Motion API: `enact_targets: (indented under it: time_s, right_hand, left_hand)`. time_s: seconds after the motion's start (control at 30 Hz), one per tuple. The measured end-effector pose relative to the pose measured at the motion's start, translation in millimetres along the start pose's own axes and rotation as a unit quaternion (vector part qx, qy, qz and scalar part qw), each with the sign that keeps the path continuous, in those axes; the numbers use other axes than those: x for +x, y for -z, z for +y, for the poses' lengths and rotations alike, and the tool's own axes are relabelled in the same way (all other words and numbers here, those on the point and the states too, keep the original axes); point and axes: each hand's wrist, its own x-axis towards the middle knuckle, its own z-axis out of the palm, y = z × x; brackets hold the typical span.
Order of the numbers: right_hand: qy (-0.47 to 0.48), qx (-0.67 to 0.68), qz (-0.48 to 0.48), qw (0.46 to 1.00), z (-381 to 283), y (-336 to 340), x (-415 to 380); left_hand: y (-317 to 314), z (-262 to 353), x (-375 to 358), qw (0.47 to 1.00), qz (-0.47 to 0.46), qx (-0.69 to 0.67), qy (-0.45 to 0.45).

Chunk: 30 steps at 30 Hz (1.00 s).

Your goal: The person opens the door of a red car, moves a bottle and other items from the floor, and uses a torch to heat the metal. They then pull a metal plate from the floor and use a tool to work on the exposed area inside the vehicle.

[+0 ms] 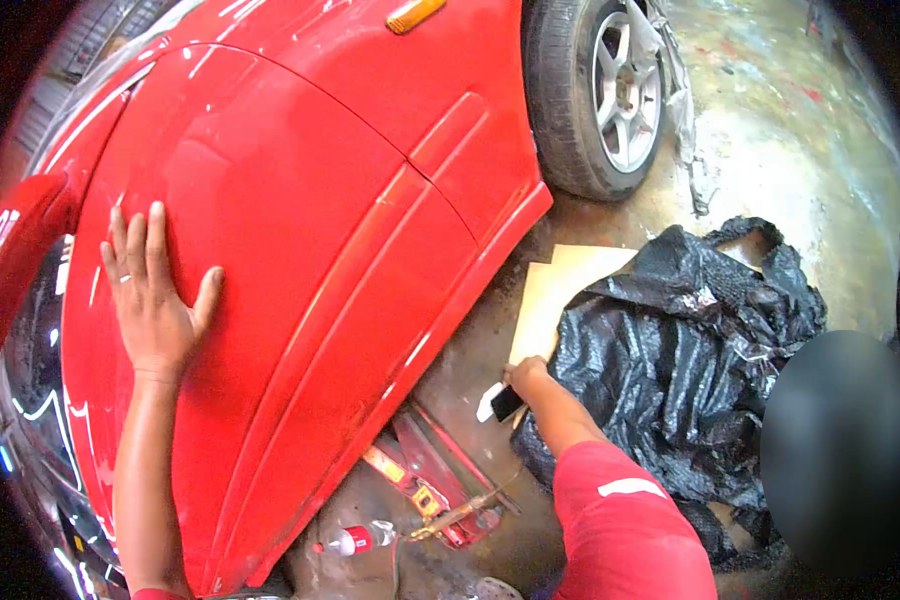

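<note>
— Hands? Left hand (153,300), fingers spread flat on glossy red car door (300,260), nine o'clock.
— Right hand (526,378) pinches small black-and-white scraper (501,402), five o'clock; looks light, stiff, best held by its handle.

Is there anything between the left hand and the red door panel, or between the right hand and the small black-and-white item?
Nothing visible. The left hand lies flat on the red door panel; the right hand already grips the small black-and-white item near the floor.
</note>
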Motion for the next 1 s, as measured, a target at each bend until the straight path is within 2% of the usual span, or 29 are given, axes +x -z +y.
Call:
enact_targets:
  time_s: [0.1,0.13,0.23,0.33,0.37,0.43,0.53,0.7,0.77,0.83,1.0]
  right_hand:
    - [-0.022,0.031,0.027,0.999,0,-9,0]
    - [-0.017,0.004,0.059,0.998,2,-15,-9]
    - [-0.015,-0.016,0.120,0.993,12,-53,13]
    - [-0.020,-0.058,0.091,0.994,19,-75,33]
    - [-0.041,-0.088,0.068,0.993,30,-94,51]
    - [-0.075,-0.097,0.044,0.991,30,-99,61]
    - [-0.082,-0.110,0.034,0.990,33,-108,62]
    - [-0.090,-0.104,0.043,0.990,40,-93,18]
    - [-0.148,-0.076,0.021,0.986,33,-78,1]
    - [-0.161,-0.090,0.053,0.981,33,-84,2]
    - [-0.138,-0.079,0.038,0.987,8,-57,6]
  left_hand:
    - [-3,1,-4,1.000,-0.019,0.010,0.008]
    - [-13,-2,-11,1.000,-0.004,0.001,0.002]
    - [-71,-15,-59,1.000,-0.012,-0.011,-0.002]
    - [-161,-24,-164,0.998,-0.047,-0.035,0.021]
    - [-218,-6,-215,0.996,-0.055,-0.060,0.038]
    - [-266,0,-292,0.992,-0.077,-0.073,0.064]
    - [-315,7,-362,0.988,-0.101,-0.092,0.076]
    - [-327,-5,-347,0.988,-0.095,-0.096,0.074]
    - [-322,-10,-336,0.987,-0.104,-0.098,0.074]
    - [-313,-17,-323,0.987,-0.106,-0.090,0.076]
    - [-296,-24,-303,0.983,-0.126,-0.093,0.094]
